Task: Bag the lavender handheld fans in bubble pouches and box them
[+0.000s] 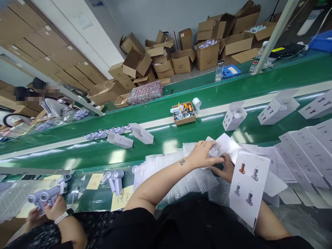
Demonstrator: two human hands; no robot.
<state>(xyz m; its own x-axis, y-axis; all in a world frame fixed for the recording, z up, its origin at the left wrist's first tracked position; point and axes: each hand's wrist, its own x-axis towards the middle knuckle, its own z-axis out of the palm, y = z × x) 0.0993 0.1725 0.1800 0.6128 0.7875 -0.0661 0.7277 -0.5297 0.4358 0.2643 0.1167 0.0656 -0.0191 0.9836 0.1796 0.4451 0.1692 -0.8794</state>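
Note:
My left hand (203,155) is closed around a small device with a round, pale end (214,151), which seems to be in clear wrap; most of it is hidden by the fingers. Close beside it, my right hand (226,169) is partly covered by a white box (249,190) printed with small device pictures. That box is tilted over my right forearm, its flap up, and the right fingers curl at its left edge. Beneath both hands lies a row of bubble-wrap pouches (171,173).
White boxes (308,152) stand in a row at right. More open boxes (234,116) sit on the green conveyor (166,133), near a carton of small parts (185,121). At left, a co-worker's hands (55,209) hold lavender devices (48,195); others (118,181) lie between us.

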